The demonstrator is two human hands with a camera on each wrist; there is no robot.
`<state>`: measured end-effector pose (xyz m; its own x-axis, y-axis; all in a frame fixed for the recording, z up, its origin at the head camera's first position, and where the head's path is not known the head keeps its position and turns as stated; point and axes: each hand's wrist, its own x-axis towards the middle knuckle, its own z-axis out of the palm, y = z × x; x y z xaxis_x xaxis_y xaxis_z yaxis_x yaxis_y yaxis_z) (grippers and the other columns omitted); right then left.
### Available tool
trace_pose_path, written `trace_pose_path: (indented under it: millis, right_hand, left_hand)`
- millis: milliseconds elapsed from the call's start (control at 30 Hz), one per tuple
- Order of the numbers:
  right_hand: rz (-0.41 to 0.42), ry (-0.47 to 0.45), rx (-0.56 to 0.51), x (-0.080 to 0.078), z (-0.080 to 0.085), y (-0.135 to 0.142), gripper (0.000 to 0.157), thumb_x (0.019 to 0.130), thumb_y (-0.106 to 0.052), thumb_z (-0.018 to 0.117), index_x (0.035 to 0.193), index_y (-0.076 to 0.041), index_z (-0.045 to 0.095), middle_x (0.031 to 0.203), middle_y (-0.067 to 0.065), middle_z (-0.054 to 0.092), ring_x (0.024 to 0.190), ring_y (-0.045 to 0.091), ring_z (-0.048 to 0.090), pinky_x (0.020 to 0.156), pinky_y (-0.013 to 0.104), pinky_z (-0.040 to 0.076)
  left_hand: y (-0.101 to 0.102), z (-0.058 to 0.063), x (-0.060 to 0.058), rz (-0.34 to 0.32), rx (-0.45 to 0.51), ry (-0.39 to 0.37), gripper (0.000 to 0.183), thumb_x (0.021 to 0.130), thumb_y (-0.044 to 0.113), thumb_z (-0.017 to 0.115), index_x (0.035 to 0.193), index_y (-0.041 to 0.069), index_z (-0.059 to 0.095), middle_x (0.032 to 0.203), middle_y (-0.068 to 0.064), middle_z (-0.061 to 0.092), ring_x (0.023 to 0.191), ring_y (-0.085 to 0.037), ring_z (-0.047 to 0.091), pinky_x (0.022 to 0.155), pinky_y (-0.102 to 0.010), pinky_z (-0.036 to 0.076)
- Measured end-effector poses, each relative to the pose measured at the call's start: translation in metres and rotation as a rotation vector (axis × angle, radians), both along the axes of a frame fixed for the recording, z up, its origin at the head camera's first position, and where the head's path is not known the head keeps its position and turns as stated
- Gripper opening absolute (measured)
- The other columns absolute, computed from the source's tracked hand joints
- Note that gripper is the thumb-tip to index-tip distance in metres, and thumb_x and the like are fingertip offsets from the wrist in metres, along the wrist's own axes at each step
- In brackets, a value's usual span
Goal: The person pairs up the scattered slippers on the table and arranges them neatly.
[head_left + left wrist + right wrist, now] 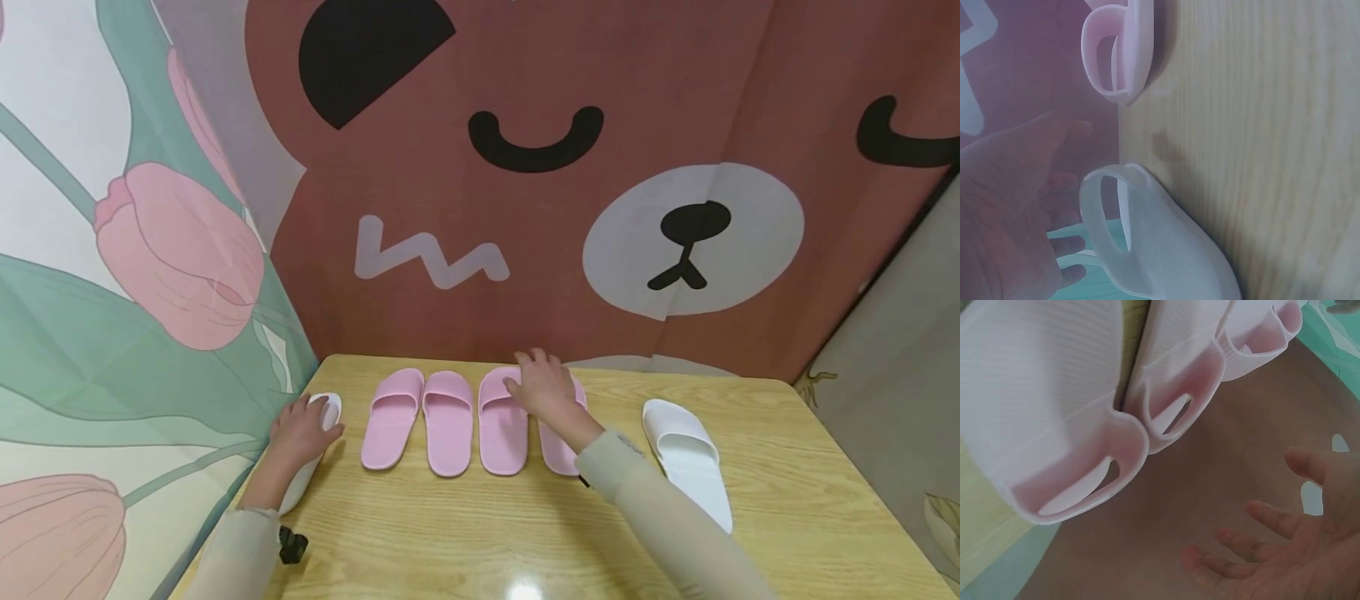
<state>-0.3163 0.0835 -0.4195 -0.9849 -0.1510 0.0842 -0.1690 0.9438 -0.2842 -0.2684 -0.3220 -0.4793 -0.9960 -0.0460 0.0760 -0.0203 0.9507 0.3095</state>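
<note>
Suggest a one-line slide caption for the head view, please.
Left hand over one white slipper, right hand over pink slippers, another white slipper farther right on a wooden table.

A light wood-grain tabletop (810, 483) sits before a reddish-brown fabric backdrop (637, 92) printed with a bear's face, eyes drawn closed; tulip-print fabric (180, 250) hangs along the left, greyish plant-print fabric (892, 333) along the right, and a bright light reflection (523, 592) gleams on the wood
</note>
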Motion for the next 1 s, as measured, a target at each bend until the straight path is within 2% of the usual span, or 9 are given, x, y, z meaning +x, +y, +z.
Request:
trace_pose_path:
  millis: [300,600,1000]
  right_hand:
    - [-0.035,-0.021,0.000,0.001,-0.001,0.014,0.063,0.099,-0.046,0.058,0.151,-0.012,0.047,0.155,0.020,0.040,0.138,0.046,0.041,0.111,0.058,0.037]
    - [-0.043,-0.003,0.007,0.003,-0.001,0.025,0.063,0.099,-0.047,0.057,0.151,-0.012,0.047,0.153,0.020,0.042,0.135,0.048,0.044,0.108,0.059,0.039]
    - [-0.052,0.008,-0.011,0.007,-0.002,0.042,0.062,0.098,-0.042,0.060,0.149,-0.009,0.048,0.152,0.024,0.042,0.134,0.051,0.043,0.106,0.061,0.040]
  left_hand:
    - [-0.007,-0.004,0.003,0.015,-0.001,-0.018,0.069,0.092,0.036,0.066,0.145,-0.004,0.046,0.150,-0.038,0.031,0.133,-0.059,0.029,0.102,-0.076,0.026]
    - [-0.010,-0.006,0.003,0.030,0.003,-0.057,0.072,0.091,0.036,0.067,0.146,-0.005,0.043,0.151,-0.039,0.029,0.133,-0.060,0.027,0.102,-0.076,0.025]
    - [-0.016,-0.011,0.002,0.029,0.024,-0.074,0.076,0.090,0.034,0.070,0.148,-0.006,0.040,0.152,-0.040,0.026,0.133,-0.061,0.025,0.102,-0.077,0.023]
